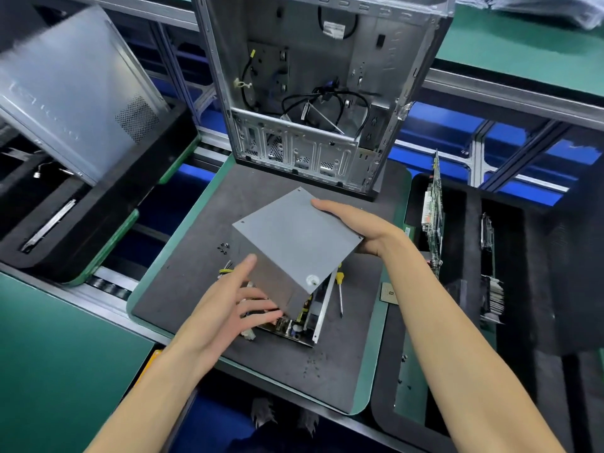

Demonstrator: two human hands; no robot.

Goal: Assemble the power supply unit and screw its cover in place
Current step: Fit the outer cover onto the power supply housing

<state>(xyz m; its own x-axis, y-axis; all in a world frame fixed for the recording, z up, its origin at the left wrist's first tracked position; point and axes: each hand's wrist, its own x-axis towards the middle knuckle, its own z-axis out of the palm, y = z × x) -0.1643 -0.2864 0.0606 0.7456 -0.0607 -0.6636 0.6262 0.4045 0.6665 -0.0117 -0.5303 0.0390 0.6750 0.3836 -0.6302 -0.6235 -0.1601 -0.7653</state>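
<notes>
Cover point(295, 238) tilted over the open power supply base point(299, 325) on the grey mat point(183, 282).
My right hand point(362, 228) grips its far edge; my left hand point(228, 299), fingers relaxed, touches its near side. Screwdriver point(340, 289) lies beside.

Left hand point(228, 299) fingers extended and spread; right hand point(362, 228) grips, thumb on top.

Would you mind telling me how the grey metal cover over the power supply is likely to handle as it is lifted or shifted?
The grey cover looks like bent sheet metal, so probably stiff and fairly light. Its smooth, bare faces may slide under the right hand and left hand. It sits tilted over the exposed circuit board, so it could slip or scrape components.
</notes>
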